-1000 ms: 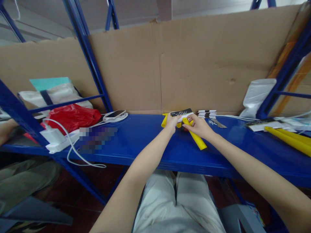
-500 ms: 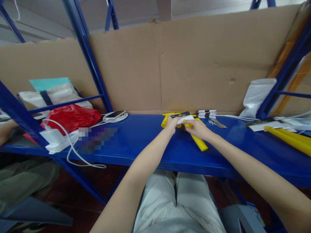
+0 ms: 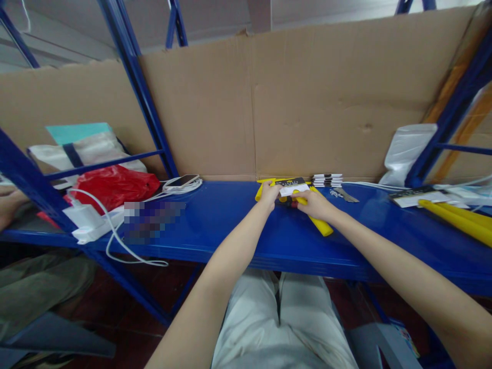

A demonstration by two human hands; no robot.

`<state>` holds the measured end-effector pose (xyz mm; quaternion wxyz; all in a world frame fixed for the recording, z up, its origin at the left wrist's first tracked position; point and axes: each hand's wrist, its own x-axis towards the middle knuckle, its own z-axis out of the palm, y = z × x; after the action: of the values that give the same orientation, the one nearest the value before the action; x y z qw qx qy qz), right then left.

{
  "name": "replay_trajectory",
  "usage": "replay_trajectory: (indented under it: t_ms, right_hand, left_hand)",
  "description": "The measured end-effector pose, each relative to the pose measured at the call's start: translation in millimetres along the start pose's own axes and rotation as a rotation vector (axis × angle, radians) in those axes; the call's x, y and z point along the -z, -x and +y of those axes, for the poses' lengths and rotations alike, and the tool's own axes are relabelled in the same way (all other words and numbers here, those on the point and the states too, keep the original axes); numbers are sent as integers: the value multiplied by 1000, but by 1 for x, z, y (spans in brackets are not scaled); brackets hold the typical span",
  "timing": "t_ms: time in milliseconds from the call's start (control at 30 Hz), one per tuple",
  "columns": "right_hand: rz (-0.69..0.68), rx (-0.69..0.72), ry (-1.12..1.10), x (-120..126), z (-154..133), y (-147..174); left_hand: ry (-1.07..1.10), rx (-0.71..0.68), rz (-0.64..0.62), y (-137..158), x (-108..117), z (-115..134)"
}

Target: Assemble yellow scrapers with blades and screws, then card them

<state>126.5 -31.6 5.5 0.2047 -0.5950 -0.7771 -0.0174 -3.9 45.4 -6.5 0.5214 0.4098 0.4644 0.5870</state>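
Note:
My left hand [image 3: 269,195] is closed at the near end of a black-and-white printed card [image 3: 294,186], gripping a yellow-handled tool whose exact kind I cannot make out. From the right, my right hand [image 3: 315,205] closes its fingers on the same tool, with small dark, red and yellow parts between the two hands. One yellow handle [image 3: 321,226] sticks out below my right hand toward the table's front edge. More yellow pieces show behind the card. My fingers hide much of the tool's middle.
A stack of banded white cards [image 3: 327,180] lies behind my right hand, near small metal strips [image 3: 346,195]. More yellow handles [image 3: 457,219] lie at the right. A phone [image 3: 183,181], red bag [image 3: 115,185] and power strip [image 3: 94,229] are leftward. Cardboard [image 3: 200,113] walls the back.
The printed card has shifted slightly right and turned so more of its face shows. The yellow handle below my right hand has swung a little to the right.

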Motion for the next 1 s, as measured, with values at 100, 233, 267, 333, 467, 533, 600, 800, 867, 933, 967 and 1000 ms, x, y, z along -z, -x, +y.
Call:
replay_trajectory:
  t_ms: [100, 233, 267, 333, 467, 533, 600, 800, 867, 933, 967, 1000]
  right_hand:
    - [-16, -28, -5, 3, 1, 0]
    - [-14, -48, -10, 5, 4, 0]
    - [-9, -48, -13, 5, 5, 0]
    - [4, -50, -17, 6, 6, 0]
    - [39, -33, 5, 11, 10, 2]
    - [55, -10, 34, 18, 13, 2]
    - [40, -26, 66, 26, 18, 2]
    - [30, -101, 158, 65, 46, 7]
    - [9, -133, 214, 81, 61, 15]
    - [-28, -184, 258, 97, 79, 24]
    - [-38, -233, 274, 106, 89, 30]
    - [-54, -275, 283, 114, 100, 35]
  left_hand:
    - [-12, 20, -24, 4, 2, 4]
    - [-39, 22, -17, 9, 3, 8]
    - [-48, 22, -12, 10, 3, 8]
    - [-63, 18, -9, 11, 3, 9]
    - [-94, 0, -27, 12, 2, 8]
    - [-107, -8, -27, 12, 2, 8]
    - [-115, -14, -21, 13, 2, 7]
    - [-109, -19, -24, 16, 1, 8]
    - [-106, -19, -24, 17, 0, 9]
    - [-107, -7, -27, 19, -1, 10]
    - [-110, -2, -29, 20, -1, 11]
    - [-113, -1, -34, 21, -2, 12]
